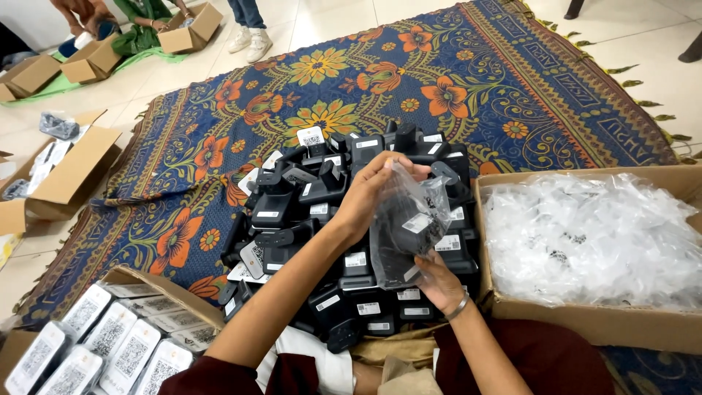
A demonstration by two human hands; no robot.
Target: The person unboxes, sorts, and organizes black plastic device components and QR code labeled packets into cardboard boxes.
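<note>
My left hand (pixel 371 189) grips the top of a clear plastic bag (pixel 406 223) that holds a black device with a white sticker. My right hand (pixel 439 281), a bangle at its wrist, supports the bag from below. Both hands hover over a large heap of several black devices (pixel 307 212) with white labels, piled on a blue floral rug (pixel 365 80).
An open cardboard box (pixel 585 322) full of clear plastic bags sits at the right. At lower left a box (pixel 157 287) holds white coded cards. More cardboard boxes (pixel 69 175) stand at the left, and people sit and stand by boxes at the far top left.
</note>
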